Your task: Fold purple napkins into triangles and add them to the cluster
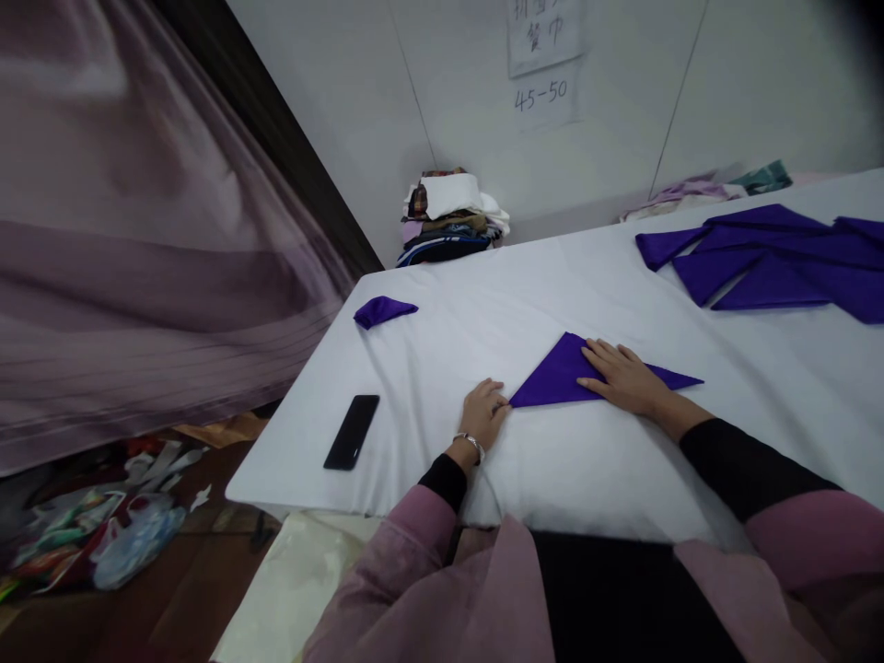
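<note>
A purple cloth napkin (pixel 552 376) lies folded into a wide triangle on the white-covered table, its long edge toward me. At its left tip, my left hand (pixel 484 412) has the corner between its fingertips. My right hand (pixel 618 376) rests flat on the napkin's right half with its fingers spread, covering part of the fold. The right tip sticks out beyond my wrist. A smaller folded purple napkin (pixel 384 311) sits apart near the table's far left corner.
Several purple napkins (pixel 780 258) lie overlapping at the right. A black phone (pixel 352 432) is on the table's left side. Folded clothes (pixel 452 221) are stacked beyond the far edge by the wall. A curtain (pixel 158 230) hangs at the left, above plastic bags (pixel 138 539) on the floor.
</note>
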The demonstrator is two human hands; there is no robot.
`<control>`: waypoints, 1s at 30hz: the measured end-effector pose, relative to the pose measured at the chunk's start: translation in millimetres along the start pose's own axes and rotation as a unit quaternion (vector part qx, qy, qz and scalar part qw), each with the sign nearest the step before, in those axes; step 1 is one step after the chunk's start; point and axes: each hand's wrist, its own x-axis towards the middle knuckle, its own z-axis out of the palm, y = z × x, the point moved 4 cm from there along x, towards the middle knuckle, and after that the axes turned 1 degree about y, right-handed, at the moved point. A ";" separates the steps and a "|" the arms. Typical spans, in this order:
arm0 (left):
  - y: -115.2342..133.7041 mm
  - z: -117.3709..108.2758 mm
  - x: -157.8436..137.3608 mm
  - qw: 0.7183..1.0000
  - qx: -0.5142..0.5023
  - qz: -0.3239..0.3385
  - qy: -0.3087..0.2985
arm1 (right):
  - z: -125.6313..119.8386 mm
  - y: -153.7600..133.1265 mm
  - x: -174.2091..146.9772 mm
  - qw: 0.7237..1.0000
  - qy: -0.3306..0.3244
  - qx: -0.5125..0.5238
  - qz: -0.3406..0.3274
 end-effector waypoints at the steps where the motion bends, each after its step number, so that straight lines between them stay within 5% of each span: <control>1: 0.6 0.2 -0.8 1.000 0.004 -0.004 0.000 | 0.4 0.2 0.0 1.000 0.000 0.003 0.000; 30: 10.9 5.2 -9.2 0.987 0.018 -0.122 0.099 | 0.6 -1.0 1.1 1.000 0.016 0.017 -0.002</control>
